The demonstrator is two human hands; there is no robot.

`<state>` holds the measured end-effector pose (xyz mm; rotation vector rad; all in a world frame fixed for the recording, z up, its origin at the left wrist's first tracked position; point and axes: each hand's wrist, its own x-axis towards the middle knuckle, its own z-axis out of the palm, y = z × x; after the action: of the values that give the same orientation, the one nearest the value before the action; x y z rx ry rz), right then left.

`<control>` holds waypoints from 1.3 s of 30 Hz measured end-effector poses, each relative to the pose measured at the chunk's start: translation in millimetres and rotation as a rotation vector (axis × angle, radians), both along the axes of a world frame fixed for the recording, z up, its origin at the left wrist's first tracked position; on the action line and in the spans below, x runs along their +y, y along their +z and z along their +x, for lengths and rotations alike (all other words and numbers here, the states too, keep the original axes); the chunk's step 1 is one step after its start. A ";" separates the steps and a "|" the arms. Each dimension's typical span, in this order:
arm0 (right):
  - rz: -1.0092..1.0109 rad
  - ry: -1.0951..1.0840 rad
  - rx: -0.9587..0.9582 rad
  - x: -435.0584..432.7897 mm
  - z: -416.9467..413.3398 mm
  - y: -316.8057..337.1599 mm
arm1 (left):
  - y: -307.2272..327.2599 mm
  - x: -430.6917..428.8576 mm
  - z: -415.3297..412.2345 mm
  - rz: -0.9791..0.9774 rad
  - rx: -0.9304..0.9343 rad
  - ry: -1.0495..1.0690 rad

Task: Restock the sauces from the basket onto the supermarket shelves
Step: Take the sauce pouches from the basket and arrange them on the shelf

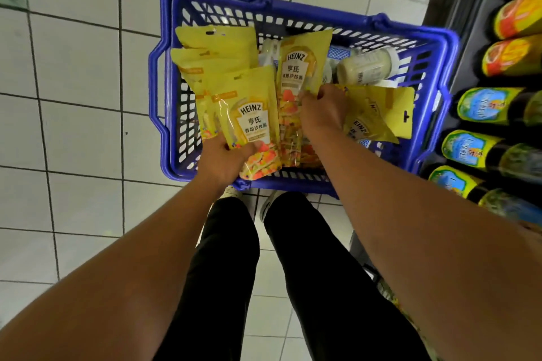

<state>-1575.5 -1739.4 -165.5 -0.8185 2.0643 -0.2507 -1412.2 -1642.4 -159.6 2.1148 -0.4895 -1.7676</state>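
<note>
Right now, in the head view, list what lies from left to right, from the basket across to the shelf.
basket handle → front Heinz pouch → middle Heinz pouch → tilted pouch → shelf bottles

The fingertips of the right grip are hidden among the yellow pouches. The shelf bottles at right are blurred and cut by the edge.

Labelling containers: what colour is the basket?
Blue, with slotted walls; clearest in the head view.
</note>
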 end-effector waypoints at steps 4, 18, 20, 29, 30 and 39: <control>0.065 -0.016 -0.187 12.0 -26.3 26.7 | 22.2 -3.4 -7.3 -0.029 0.025 0.003; 0.061 -0.542 -1.143 72.2 -100.7 238.8 | 206.7 -43.6 23.3 -0.154 0.146 -0.212; 0.046 -0.606 -1.190 71.1 -101.5 277.6 | 240.8 -52.2 23.0 -0.192 0.191 -0.211; -0.319 -0.663 -1.161 71.4 -72.5 433.4 | 391.9 -98.9 1.2 -0.452 0.304 -0.299; -0.360 -0.702 -1.167 76.5 -68.6 449.3 | 409.3 -101.5 -0.1 -0.486 0.311 -0.325; -0.825 -0.817 -0.831 165.5 -32.6 577.5 | 551.2 -81.5 -27.3 -0.717 0.473 -0.689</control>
<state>-1608.1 -1573.9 412.0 -0.1586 1.3290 -1.6556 -1439.6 -1723.9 391.5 1.0438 -1.5498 -1.9071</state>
